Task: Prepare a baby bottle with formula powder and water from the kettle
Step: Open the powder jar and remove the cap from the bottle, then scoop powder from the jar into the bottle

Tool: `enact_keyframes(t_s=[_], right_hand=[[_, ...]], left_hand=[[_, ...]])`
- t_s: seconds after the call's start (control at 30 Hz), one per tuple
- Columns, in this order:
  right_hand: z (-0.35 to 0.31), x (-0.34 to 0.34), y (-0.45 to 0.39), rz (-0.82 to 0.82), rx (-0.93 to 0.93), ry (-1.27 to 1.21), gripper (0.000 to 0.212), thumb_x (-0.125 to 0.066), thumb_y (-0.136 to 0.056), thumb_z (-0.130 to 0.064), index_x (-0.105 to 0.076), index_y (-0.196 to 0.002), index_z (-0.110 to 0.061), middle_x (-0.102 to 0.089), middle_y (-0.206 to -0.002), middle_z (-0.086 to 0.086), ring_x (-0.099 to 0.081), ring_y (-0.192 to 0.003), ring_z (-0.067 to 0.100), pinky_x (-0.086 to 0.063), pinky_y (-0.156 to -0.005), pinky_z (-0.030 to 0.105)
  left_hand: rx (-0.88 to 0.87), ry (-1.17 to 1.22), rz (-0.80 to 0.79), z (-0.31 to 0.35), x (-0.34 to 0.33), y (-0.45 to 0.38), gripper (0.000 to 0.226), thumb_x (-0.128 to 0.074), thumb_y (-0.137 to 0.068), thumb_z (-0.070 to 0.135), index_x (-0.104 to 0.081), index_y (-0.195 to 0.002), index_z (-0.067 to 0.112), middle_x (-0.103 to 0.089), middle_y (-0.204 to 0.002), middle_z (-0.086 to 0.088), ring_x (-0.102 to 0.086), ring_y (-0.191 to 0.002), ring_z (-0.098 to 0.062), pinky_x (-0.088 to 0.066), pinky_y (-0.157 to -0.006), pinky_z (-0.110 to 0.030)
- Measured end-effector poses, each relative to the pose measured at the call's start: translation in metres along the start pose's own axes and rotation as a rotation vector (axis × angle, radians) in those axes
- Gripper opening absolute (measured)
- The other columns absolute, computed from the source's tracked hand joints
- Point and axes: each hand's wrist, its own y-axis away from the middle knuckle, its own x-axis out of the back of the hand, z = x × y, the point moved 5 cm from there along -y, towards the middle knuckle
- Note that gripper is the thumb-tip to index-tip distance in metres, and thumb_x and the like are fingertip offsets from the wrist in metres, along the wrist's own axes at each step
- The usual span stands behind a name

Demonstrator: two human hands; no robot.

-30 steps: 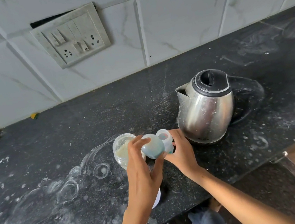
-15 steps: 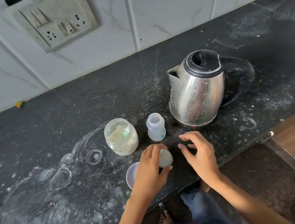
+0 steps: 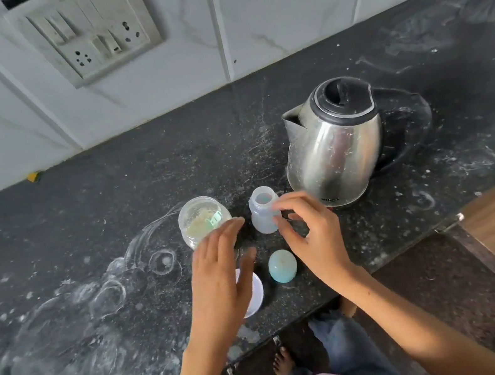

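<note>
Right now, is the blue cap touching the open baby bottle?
Apart. The head view shows the blue cap lying on the counter nearer the person, with a plain strip of dark counter between it and the upright baby bottle.

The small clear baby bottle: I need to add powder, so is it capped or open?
Open. The small clear baby bottle stands upright with a bare mouth; its pale blue dome cap lies apart on the black counter.

Dusty black stone counter (image 3: 89, 235) meets white marbled wall tiles (image 3: 290, 4).
</note>
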Motion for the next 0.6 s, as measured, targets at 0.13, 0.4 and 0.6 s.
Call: enact_keyframes(t_s=[0.13, 0.4, 0.6], right_hand=[[-0.033, -0.026, -0.044, -0.085, 0.137, -0.021, 0.010, -0.068, -0.088, 0.001, -0.071, -0.098, -0.001, -0.068, -0.101, 0.007, -0.067, -0.092, 0.017, -0.057, -0.074, 0.033], [-0.052, -0.085, -0.075, -0.715, 0.250, 0.283, 0.019, -0.064, -0.093, -0.024, -0.071, -0.109, -0.018, -0.070, -0.109, -0.003, -0.067, -0.092, 0.019, -0.053, -0.078, 0.039], [-0.063, -0.112, -0.071, -0.951, 0.388, 0.792, 0.025, -0.067, -0.086, -0.015, -0.067, -0.110, -0.021, -0.071, -0.097, 0.002, -0.068, -0.092, 0.025, -0.038, -0.066, 0.031]], left_hand=[[0.305, -0.055, 0.210, -0.045, 0.028, -0.004, 0.062, -0.070, -0.080, 0.047, -0.045, -0.130, 0.020, -0.056, -0.130, 0.001, -0.050, -0.120, -0.018, -0.028, -0.102, -0.026], [0.482, 0.072, 0.086, -0.084, 0.004, -0.012, 0.096, -0.087, -0.057, 0.048, -0.045, -0.138, 0.019, -0.051, -0.141, 0.002, -0.035, -0.120, 0.005, -0.028, -0.111, -0.043], [0.476, 0.266, 0.081, -0.080, -0.001, -0.016, 0.079, -0.088, -0.054, 0.043, -0.049, -0.121, 0.028, -0.062, -0.116, 0.008, -0.060, -0.106, -0.015, -0.047, -0.083, -0.024]])
